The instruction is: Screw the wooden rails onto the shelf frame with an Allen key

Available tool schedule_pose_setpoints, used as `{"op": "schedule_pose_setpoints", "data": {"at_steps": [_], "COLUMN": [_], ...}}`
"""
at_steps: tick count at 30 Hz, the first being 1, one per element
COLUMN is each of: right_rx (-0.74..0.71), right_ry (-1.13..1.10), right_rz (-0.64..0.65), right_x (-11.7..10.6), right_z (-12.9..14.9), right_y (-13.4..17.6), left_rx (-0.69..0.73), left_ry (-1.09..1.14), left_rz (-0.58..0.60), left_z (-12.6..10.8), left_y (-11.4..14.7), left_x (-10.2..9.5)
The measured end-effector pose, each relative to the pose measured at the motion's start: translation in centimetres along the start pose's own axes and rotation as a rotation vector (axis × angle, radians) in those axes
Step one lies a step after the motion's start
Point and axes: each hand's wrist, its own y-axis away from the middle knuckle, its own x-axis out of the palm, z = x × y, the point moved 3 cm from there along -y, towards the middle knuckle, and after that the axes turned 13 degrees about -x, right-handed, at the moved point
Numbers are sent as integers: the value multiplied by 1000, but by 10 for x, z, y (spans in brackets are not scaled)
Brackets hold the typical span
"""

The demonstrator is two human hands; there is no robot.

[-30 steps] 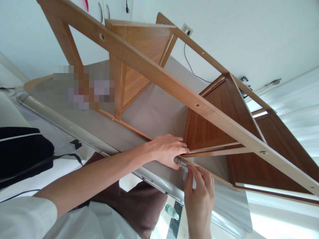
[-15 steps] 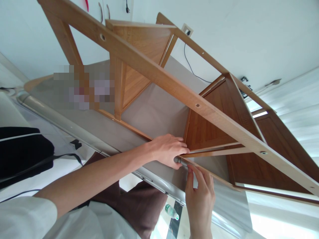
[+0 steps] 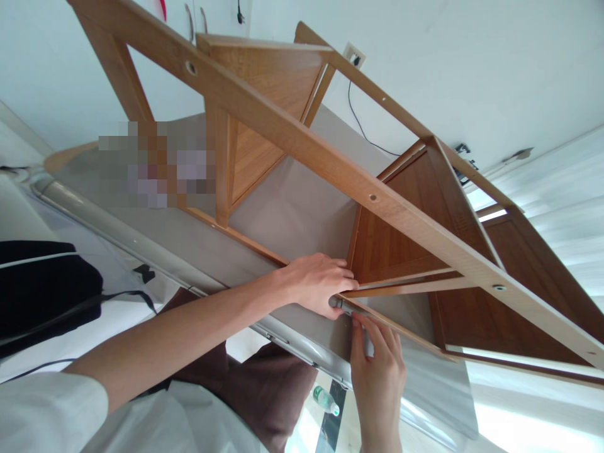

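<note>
A wooden frame with slanting rails and panels lies across a grey-covered surface. My left hand reaches over its lower rail, the fingers closed around the joint where a slanted slat meets the rail, thumb on the near side. Beside that thumb, a slim grey metal tool is set against the rail; its tip is hidden and I cannot make out its exact kind. My right hand pinches the tool's near end between thumb and fingertips.
Dark brown panels fill the frame's right side. A metal edge bar runs along the near side of the surface. On the floor lies a plastic bottle. A black bag is at left, a wall socket behind.
My right hand has shifted very slightly left, its fingers still on the tool. The left hand keeps its place on the frame, and the view has barely moved.
</note>
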Motion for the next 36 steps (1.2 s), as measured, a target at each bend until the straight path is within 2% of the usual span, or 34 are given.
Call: {"op": "schedule_pose_setpoints", "data": {"at_steps": [16,29,36], "right_rx": [18,-23,-67], "right_ry": [-21,25,88], "right_rz": [36,47,-2], "right_x": [3,0,-3], "right_z": [-3,-1,6], "right_y": [1,0,-5], "left_rx": [9,16,9], "left_ry": [19,4,10], "left_rz": [-15,-31,-9], "left_z": [0,-1,0], "left_y": [1,1,1], "left_x": [0,-1,-1]}}
